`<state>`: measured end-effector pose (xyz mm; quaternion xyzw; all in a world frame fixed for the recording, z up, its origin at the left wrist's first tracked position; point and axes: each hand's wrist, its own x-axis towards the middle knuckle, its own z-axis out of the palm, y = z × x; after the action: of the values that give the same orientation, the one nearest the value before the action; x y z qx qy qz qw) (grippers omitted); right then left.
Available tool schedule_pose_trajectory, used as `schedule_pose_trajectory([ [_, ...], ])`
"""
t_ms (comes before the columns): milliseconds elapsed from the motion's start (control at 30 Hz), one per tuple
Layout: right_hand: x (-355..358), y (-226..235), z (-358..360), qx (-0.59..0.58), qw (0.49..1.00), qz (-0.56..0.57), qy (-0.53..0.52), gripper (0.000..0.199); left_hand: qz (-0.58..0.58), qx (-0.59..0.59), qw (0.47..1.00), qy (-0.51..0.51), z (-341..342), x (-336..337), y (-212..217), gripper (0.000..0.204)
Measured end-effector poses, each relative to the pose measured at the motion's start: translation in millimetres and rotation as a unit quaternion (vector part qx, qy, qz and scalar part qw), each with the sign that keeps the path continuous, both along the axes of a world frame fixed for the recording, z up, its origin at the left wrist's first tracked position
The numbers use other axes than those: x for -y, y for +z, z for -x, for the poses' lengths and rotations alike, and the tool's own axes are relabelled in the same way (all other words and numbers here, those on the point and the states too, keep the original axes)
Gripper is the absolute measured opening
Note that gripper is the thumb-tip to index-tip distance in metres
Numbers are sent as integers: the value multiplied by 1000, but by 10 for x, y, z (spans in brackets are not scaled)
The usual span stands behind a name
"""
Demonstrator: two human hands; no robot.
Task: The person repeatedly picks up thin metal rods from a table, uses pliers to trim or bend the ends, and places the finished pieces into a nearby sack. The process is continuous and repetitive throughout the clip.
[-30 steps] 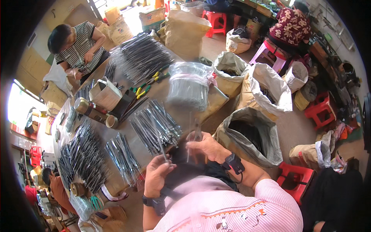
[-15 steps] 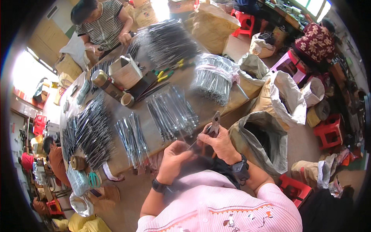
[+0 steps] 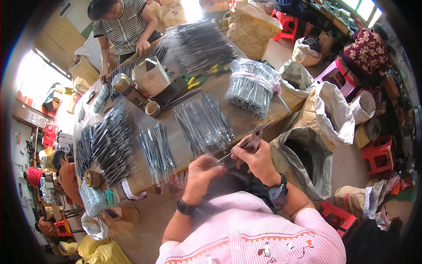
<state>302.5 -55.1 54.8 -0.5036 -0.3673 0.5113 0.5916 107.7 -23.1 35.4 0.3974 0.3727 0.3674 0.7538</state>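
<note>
Since a moment ago the hands have drawn in closer to the chest, off the spread of rods and over the near edge of the tabletop (image 3: 246,121). Right hand (image 3: 257,159) has its grip closed round a pair of pliers (image 3: 254,140), nose pointing up and away. Left hand (image 3: 203,174) is curled, fingers pinched on a thin metal rod (image 3: 228,155) that runs up-right to the pliers' nose; whether the nose actually bites the rod, can't tell. Black band on the left wrist, dark watch on the right.

Just beyond the hands lie loose rods in a fan (image 3: 204,123), w/ another flat bunch (image 3: 156,149) to the left. Farther right on the tabletop stands a fat bundle of rods in a clear plastic bag (image 3: 254,86), tied round the middle. A small open brown cardboard box (image 3: 151,77) sits mid-table, w/ a brown tape roll (image 3: 153,108) near it and yellow-handled pliers (image 3: 198,81) to its right. Off the tabletop's right edge: an open grey sack (image 3: 303,158), dark inside, and pale crumpled sacks behind it. Red plastic stools (image 3: 378,154) stand at far right. A person in a striped top (image 3: 125,26) works at the far end.
</note>
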Motion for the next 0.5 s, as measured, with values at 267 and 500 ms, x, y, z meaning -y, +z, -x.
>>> schedule_pose_trajectory([
  [267, 82, -52, 92, -6, 999, 5, 38, 13, 7, 15, 1000, -7, -6, 33, 26, 12],
  [500, -22, 36, -48, -41, 998, -22, -49, 21, 23, -17, 1000, -9, 78, 42, 13, 15],
])
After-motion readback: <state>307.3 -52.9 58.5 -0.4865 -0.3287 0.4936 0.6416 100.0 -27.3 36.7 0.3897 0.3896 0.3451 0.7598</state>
